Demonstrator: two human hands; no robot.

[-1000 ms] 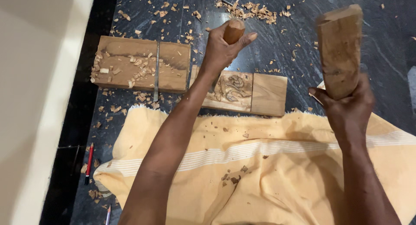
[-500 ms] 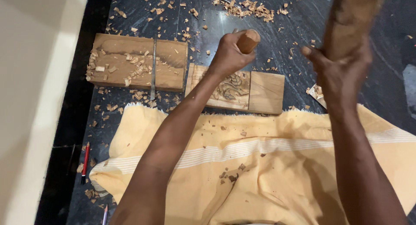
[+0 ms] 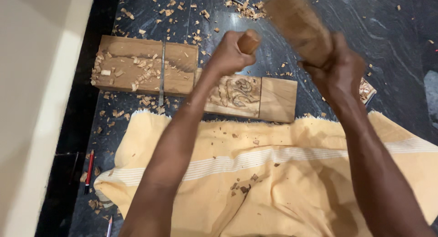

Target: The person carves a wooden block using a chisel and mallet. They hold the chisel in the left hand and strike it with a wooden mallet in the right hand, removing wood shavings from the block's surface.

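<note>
Much of the carving was already cut: the left half of the carved wooden panel (image 3: 250, 96) showed a scrolled relief pattern, while its right half at 3 o'clock remained plain, smooth wood, so I judged the work roughly midway. Wood chips (image 3: 137, 72) lay thick on the larger plank (image 3: 145, 65) at 9 o'clock from the panel and were scattered over the dark stone floor (image 3: 374, 18) toward 12 o'clock, which suggested a good deal of cutting had been done. A few chips also sat on the yellow cloth (image 3: 283, 182) spread at 6 o'clock below the panel.

The left hand (image 3: 228, 56) was closed tight around the wooden handle of a chisel (image 3: 249, 40), whose rounded top stuck out above the fist; the blade was hidden behind the hand, seemingly aimed down at the carved part. The right hand (image 3: 340, 75) was wrapped firmly about the lower end of a wooden mallet block (image 3: 297, 24), blurred, raised at 1 o'clock from the chisel top and apart from it. A red pencil (image 3: 89, 171) lay on the floor at 9 o'clock beside the cloth.
</note>
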